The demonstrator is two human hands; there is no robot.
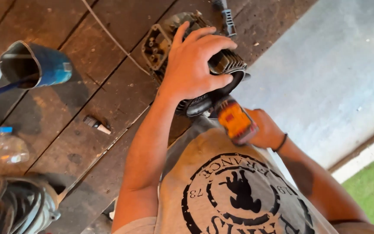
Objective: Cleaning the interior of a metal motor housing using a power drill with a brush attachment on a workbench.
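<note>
**Head view: one hand pins an engine block while the other brings a power tool**

Head view looks down on the left hand (193, 65), fingers spread and pressed over a finned grey metal engine block (195, 60) on the dark wooden plank table (104, 95) — apparently to keep it from shifting. At the block's near edge, the right hand (262, 130) curls its fingers around a yellow-and-black power tool (234, 120). A blue can (37, 65) stands well apart.
</note>
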